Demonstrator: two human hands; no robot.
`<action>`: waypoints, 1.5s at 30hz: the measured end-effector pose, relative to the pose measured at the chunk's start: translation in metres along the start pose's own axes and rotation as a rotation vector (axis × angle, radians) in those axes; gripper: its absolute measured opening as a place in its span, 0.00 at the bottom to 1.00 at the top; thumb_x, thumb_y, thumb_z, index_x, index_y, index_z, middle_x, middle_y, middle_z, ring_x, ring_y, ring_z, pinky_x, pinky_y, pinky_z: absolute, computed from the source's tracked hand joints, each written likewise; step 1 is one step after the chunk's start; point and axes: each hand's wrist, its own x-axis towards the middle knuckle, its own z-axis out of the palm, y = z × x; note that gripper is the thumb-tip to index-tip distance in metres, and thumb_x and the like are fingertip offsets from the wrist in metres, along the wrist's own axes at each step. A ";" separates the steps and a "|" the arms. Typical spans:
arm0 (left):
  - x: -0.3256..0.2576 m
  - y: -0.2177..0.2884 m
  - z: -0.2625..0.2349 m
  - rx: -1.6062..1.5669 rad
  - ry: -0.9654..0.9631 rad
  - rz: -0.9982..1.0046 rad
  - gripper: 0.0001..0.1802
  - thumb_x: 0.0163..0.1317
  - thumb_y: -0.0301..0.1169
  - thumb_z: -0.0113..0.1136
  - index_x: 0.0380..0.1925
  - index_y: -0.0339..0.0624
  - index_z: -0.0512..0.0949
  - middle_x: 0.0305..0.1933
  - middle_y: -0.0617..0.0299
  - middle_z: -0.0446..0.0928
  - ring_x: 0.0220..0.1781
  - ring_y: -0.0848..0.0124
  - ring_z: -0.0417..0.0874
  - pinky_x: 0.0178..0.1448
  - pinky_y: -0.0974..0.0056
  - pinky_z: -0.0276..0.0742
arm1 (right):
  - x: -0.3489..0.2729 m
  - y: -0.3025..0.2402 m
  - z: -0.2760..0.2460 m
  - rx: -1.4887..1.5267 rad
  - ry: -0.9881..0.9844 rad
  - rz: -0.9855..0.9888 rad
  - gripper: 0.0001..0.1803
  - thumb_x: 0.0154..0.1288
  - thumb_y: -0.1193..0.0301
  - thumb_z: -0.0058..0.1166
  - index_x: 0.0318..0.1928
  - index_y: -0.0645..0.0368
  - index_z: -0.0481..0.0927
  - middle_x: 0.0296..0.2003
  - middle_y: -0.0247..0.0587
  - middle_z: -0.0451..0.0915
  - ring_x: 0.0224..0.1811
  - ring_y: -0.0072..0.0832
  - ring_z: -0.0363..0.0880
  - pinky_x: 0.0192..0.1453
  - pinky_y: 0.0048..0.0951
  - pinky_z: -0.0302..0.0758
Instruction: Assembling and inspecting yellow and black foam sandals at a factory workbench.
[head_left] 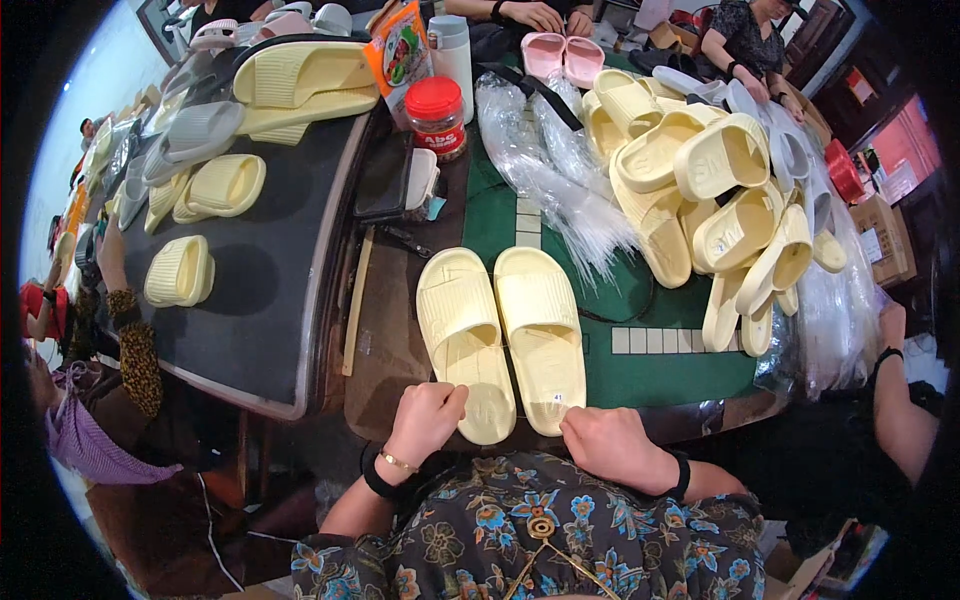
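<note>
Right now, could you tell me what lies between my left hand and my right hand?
The head view shows the heel ends of two yellow slippers, side by side, between the left hand and the right hand.

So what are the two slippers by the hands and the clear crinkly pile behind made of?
The two slippers: probably matte foam or rubbery plastic, because they look thick and moulded, with ridged straps.
The clear crinkly pile: likely thin, glossy plastic film, wrinkled and catching the light.
</note>
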 end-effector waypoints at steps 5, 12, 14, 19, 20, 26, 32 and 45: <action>0.015 0.004 0.000 0.045 0.058 0.010 0.22 0.66 0.39 0.55 0.21 0.31 0.80 0.18 0.52 0.79 0.20 0.62 0.82 0.29 0.62 0.77 | 0.013 0.001 0.003 -0.034 0.037 0.016 0.10 0.63 0.69 0.52 0.26 0.61 0.74 0.18 0.49 0.78 0.18 0.46 0.79 0.22 0.44 0.76; 0.024 0.011 0.003 0.029 0.229 0.122 0.19 0.65 0.38 0.60 0.23 0.33 0.79 0.19 0.49 0.77 0.21 0.56 0.81 0.27 0.57 0.72 | 0.076 0.010 0.026 -0.105 0.249 -0.003 0.09 0.63 0.69 0.54 0.27 0.58 0.75 0.21 0.45 0.78 0.21 0.43 0.81 0.23 0.41 0.77; 0.024 0.013 0.000 -0.020 0.322 0.185 0.17 0.65 0.35 0.61 0.23 0.32 0.79 0.20 0.49 0.76 0.21 0.58 0.80 0.27 0.57 0.71 | 0.087 0.012 0.032 -0.102 0.291 0.009 0.09 0.63 0.68 0.57 0.29 0.58 0.75 0.23 0.44 0.78 0.24 0.42 0.81 0.25 0.40 0.78; 0.042 0.015 -0.022 -0.092 0.574 0.263 0.09 0.63 0.28 0.61 0.27 0.32 0.79 0.23 0.49 0.77 0.25 0.60 0.80 0.31 0.61 0.73 | 0.098 0.019 0.042 -0.066 0.405 -0.037 0.08 0.63 0.67 0.57 0.30 0.57 0.76 0.23 0.44 0.77 0.23 0.42 0.81 0.27 0.41 0.78; 0.052 0.014 -0.029 -0.045 0.569 0.280 0.06 0.63 0.27 0.61 0.31 0.33 0.80 0.26 0.50 0.79 0.27 0.59 0.81 0.33 0.61 0.75 | 0.098 0.020 0.042 -0.058 0.412 -0.029 0.08 0.63 0.67 0.57 0.30 0.57 0.76 0.23 0.44 0.78 0.23 0.42 0.81 0.27 0.41 0.78; 0.106 0.003 -0.058 0.403 0.445 0.397 0.08 0.57 0.24 0.63 0.38 0.39 0.84 0.31 0.52 0.78 0.36 0.54 0.82 0.41 0.56 0.78 | 0.093 0.027 0.041 -0.047 0.418 -0.012 0.08 0.63 0.67 0.57 0.30 0.56 0.77 0.24 0.42 0.78 0.24 0.42 0.81 0.27 0.41 0.79; 0.134 0.006 -0.081 0.581 0.151 0.420 0.09 0.59 0.29 0.60 0.37 0.43 0.86 0.34 0.51 0.80 0.41 0.53 0.82 0.48 0.54 0.77 | 0.091 0.025 0.040 -0.082 0.390 0.009 0.08 0.63 0.67 0.57 0.29 0.56 0.77 0.24 0.43 0.78 0.25 0.42 0.81 0.27 0.41 0.79; 0.159 0.009 -0.073 0.862 0.053 0.514 0.04 0.57 0.32 0.60 0.28 0.45 0.81 0.34 0.57 0.77 0.41 0.55 0.81 0.47 0.54 0.78 | 0.089 0.026 0.042 -0.067 0.397 0.039 0.09 0.62 0.66 0.58 0.28 0.57 0.78 0.23 0.44 0.79 0.25 0.43 0.82 0.28 0.42 0.79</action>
